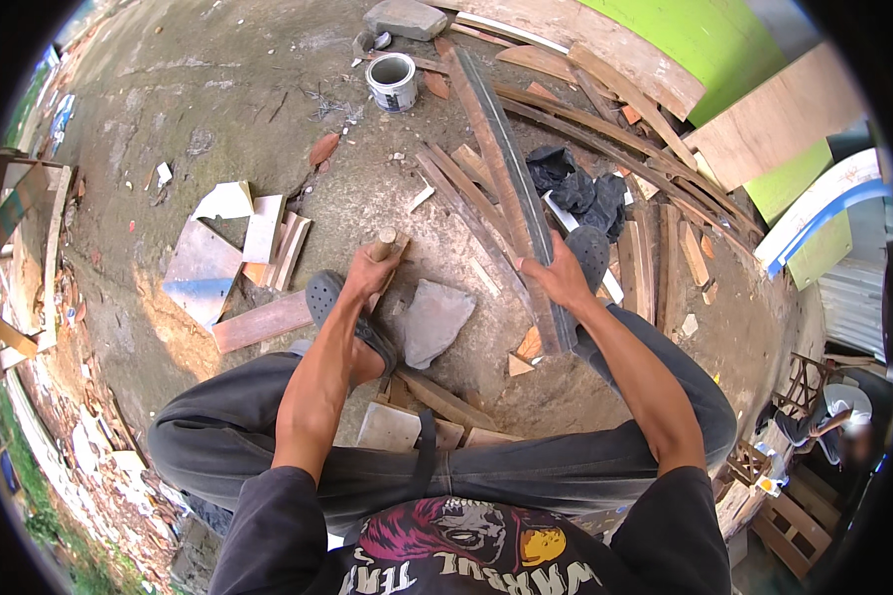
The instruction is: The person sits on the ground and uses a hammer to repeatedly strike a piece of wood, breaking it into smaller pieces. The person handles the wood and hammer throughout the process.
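Note:
My left hand [369, 268] is closed round a short wooden handle [387, 236] whose rounded end points up at me. Whatever the handle joins is hidden by the fist. My right hand [558, 273] grips a long wooden beam [503, 164] near its close end, fingers on one side and thumb over the edge. That beam slants away to the far left, with a dark face and a brown face showing. Between my feet a flat grey stone [437, 322] lies on the ground, apart from both hands.
A paint can [392, 81] stands beyond, near a grey block [405, 18]. Wood strips [605, 129] and a black plastic bag [575, 188] lie to the right. Board offcuts [203, 268] are at the left. Another person [838, 421] is at the far right.

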Tool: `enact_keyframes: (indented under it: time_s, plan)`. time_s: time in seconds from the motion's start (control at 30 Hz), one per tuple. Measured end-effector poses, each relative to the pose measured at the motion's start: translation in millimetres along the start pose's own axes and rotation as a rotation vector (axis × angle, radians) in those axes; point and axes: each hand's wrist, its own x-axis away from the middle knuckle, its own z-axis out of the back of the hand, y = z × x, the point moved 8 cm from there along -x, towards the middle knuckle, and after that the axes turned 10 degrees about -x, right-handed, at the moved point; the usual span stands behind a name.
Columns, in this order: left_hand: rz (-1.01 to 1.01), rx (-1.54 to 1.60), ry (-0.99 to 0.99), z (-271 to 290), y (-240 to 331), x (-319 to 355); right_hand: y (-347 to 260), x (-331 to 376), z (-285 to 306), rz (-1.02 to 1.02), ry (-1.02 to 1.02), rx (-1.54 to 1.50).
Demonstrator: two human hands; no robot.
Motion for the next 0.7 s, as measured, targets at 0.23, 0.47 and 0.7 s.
enact_keyframes:
  time_s: [0.23, 0.47, 0.7]
  plan:
    - [-0.04, 0.016, 0.052, 11.6, 11.8, 4.3, -16.1, 23.0, -35.0, -0.017, -0.448, 0.401]
    - [0.016, 0.045, 0.035, 1.1, -7.1, 1.1, 12.4, -7.6, 15.2, -0.117, 0.101, -0.162]
    - [-0.054, -0.08, 0.002, 8.3, -14.3, 4.9, -23.5, 34.3, -43.5, 0.116, -0.392, 0.305]
